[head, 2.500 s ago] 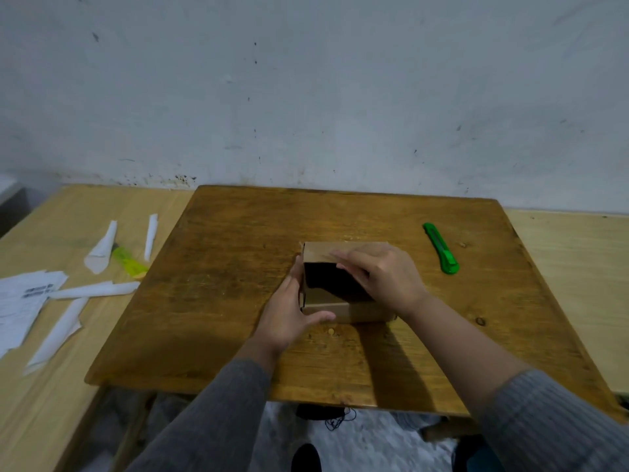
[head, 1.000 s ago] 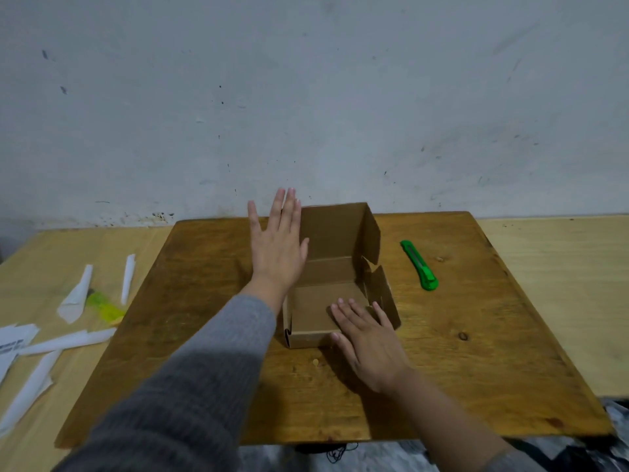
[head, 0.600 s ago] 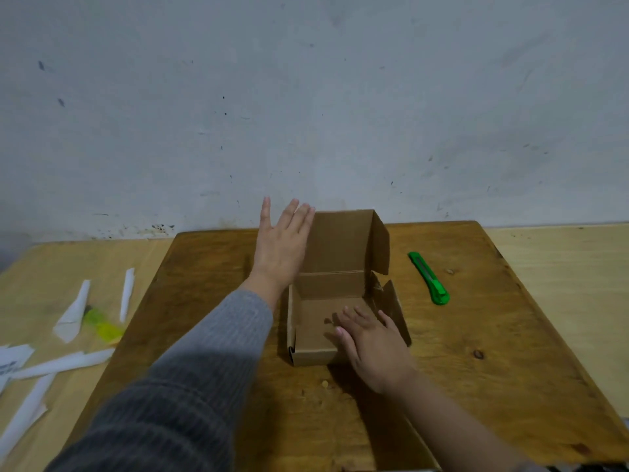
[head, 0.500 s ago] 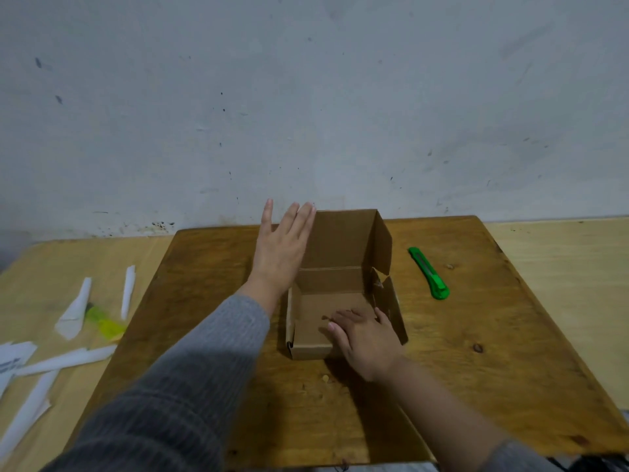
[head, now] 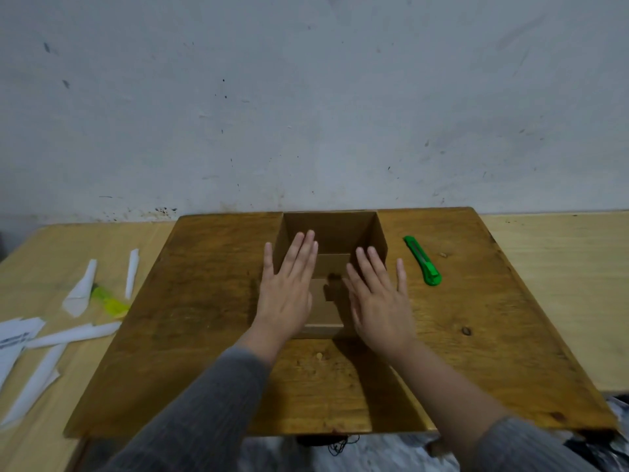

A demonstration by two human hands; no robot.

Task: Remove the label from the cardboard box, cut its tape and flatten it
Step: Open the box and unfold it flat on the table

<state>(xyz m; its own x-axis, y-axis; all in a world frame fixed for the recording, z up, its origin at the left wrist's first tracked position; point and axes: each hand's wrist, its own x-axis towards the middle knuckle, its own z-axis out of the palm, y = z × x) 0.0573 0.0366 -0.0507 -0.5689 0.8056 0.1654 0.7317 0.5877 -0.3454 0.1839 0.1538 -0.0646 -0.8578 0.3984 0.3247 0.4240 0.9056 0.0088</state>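
Cardboard box (head: 332,233) sits open mid-surface, lid up; I judge flattening is in hand. My left hand (head: 285,294) and right hand (head: 378,301) lie flat-fingered over its side walls, holding nothing. Next: press walls outward, down.

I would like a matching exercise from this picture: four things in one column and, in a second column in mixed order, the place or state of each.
Things:
1. cardboard box
2. green cutter
3. white paper strips
4. left hand

Places or states:
A. lies on the dark board, right of the box
B. flat with straight fingers at the box's left side
C. open on top, lid standing at the back
D. scattered on the pale table at the far left

Pairs: 1-C, 2-A, 3-D, 4-B
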